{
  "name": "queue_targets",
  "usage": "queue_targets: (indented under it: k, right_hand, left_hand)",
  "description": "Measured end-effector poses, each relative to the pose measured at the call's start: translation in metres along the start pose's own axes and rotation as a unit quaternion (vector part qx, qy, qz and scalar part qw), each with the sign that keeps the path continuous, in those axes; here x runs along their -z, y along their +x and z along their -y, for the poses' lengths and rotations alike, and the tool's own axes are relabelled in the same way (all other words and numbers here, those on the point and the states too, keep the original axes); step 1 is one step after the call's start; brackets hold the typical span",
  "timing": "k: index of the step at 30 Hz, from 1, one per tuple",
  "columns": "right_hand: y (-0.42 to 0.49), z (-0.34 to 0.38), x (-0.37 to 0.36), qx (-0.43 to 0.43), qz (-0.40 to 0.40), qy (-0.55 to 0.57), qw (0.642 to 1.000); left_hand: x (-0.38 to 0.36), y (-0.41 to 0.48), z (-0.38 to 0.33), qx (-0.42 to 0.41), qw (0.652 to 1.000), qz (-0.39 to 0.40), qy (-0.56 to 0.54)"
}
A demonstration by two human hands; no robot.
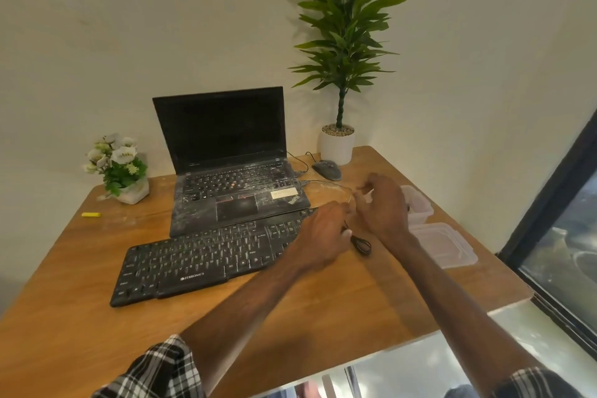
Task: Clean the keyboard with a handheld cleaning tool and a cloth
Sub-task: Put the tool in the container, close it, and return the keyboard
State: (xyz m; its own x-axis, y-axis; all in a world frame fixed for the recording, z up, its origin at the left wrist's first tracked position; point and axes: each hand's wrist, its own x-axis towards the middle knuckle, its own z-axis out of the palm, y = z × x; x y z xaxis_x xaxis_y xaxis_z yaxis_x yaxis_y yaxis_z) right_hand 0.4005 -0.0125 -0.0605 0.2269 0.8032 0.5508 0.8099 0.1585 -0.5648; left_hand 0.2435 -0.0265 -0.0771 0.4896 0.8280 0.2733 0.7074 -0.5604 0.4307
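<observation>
A black keyboard lies at a slant across the middle of a wooden bench, just in front of a dust-streaked open laptop. At the keyboard's right end the left hand and right hand work close together above a looped black cord. Both have curled fingers, but whether either grip closes on the cord cannot be told. No cleaning tool or cloth is in view, so the cleaning itself looks not yet begun, with brushing and wiping both to come. Pale dust smears the bench. A mouse, two clear plastic boxes, a tall potted plant, a small flower pot and a yellow object ring the work. A cream wall stands behind and a dark-framed window to the right.
</observation>
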Motion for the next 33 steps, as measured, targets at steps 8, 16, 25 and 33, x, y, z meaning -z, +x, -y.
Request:
queue_targets:
  k: [8, 16, 25, 33]
  right_hand:
    - [-0.038, 0.04, -0.028, -0.051, 0.178, 0.006, 0.983]
    - [-0.071, 0.059, -0.034, -0.084, 0.258, -0.096, 0.958]
    - [-0.069, 0.058, -0.036, -0.123, 0.276, -0.076, 0.95]
    - [-0.05, 0.064, -0.022, -0.098, 0.225, -0.073, 0.967]
  left_hand:
    - [0.063, -0.07, 0.067, 0.129, 0.99, 0.01, 0.048]
    - [0.098, -0.157, 0.114, 0.291, 0.95, 0.06, 0.098]
    - [0.117, -0.205, 0.155, 0.503, 0.864, 0.0, 0.04]
    - [0.116, -0.2, 0.16, 0.46, 0.879, -0.125, -0.02]
